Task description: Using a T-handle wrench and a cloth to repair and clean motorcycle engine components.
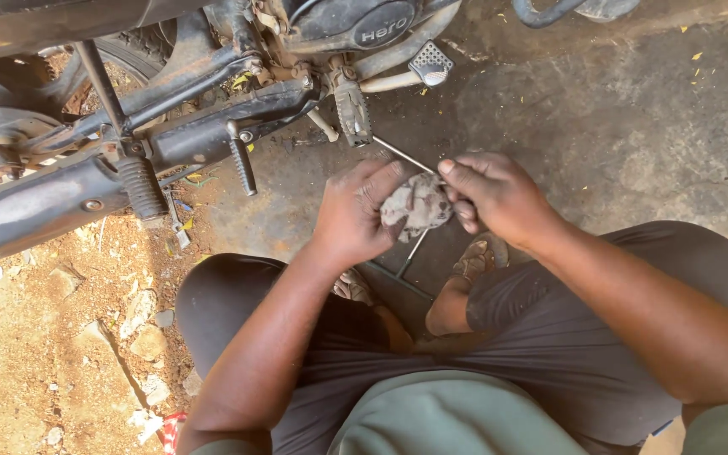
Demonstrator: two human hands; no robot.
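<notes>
My left hand (354, 211) and my right hand (492, 195) are both closed around a dirty, crumpled rag (416, 206) held between them above the ground. A thin metal rod (404, 155) pokes out of the rag toward the upper left and shows again below the rag. The rag wraps the middle of the rod. I am squatting, with my knees in dark trousers to either side and a sandalled foot (472, 261) under my right hand.
A motorcycle's lower frame (212, 126) with footpegs, kick lever and engine casing (355, 25) fills the top left. Its exhaust pipe (35, 206) runs along the left. Loose stones and red dirt (69, 337) lie at lower left; grey concrete (634, 126) lies at right.
</notes>
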